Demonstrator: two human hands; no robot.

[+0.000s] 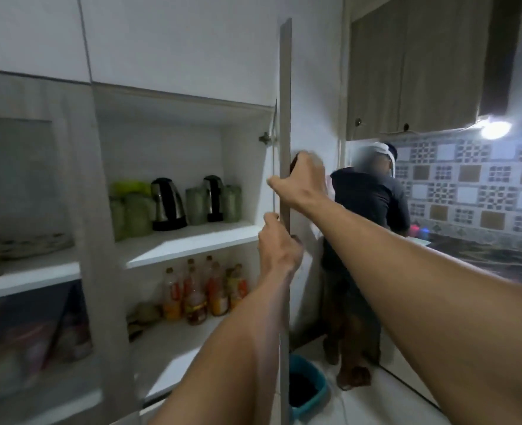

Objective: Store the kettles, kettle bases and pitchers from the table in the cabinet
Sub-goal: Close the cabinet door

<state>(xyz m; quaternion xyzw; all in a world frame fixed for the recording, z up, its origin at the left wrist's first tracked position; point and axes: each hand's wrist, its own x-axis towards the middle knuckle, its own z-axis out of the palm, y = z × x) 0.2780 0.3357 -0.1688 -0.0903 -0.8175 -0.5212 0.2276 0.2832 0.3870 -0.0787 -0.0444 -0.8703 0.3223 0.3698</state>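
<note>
The cabinet door [285, 87] stands open, edge-on, its long axis running twelve to six o'clock. The right hand [302, 179] grips its edge; the left hand [279, 250] clamps the same edge just toward six. At nine o'clock of the hands, two kettles [168, 204] stand upright on the cabinet shelf [192, 240] among green pitchers [131, 213]; I cannot tell where their spouts point. Bottles [204, 289] stand below, labels too blurred to read.
</note>
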